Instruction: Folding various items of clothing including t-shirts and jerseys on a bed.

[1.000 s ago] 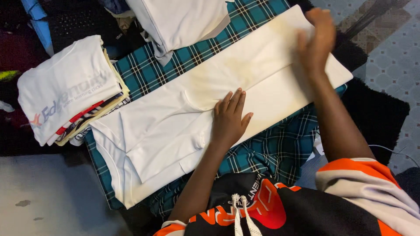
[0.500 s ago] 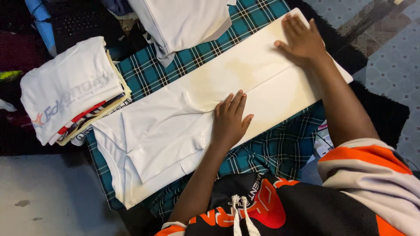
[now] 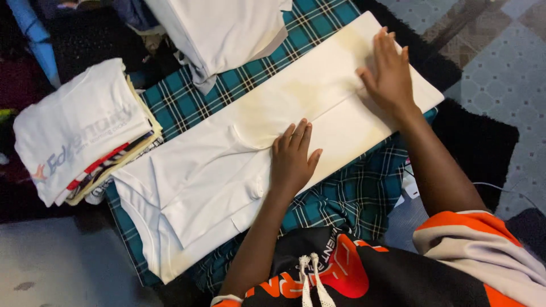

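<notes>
A white shirt [image 3: 227, 170], folded into a long narrow strip, lies slantwise on a teal plaid cloth [image 3: 182, 102]. My left hand [image 3: 293, 159] presses flat on the middle of the strip, fingers together. At the strip's far right end my right hand [image 3: 389, 71] also lies flat on the fabric, fingers spread a little. Neither hand grips anything. A faint yellowish stain shows on the shirt between the two hands.
A stack of folded shirts [image 3: 79, 131] with a white printed one on top sits at the left. Another folded white garment [image 3: 227, 28] lies at the top. A black rug [image 3: 478, 142] and patterned floor tiles [image 3: 500, 62] are to the right.
My right hand came down from above the shirt's right end and now rests flat on it, slid slightly toward the middle. My left hand stayed in place.
</notes>
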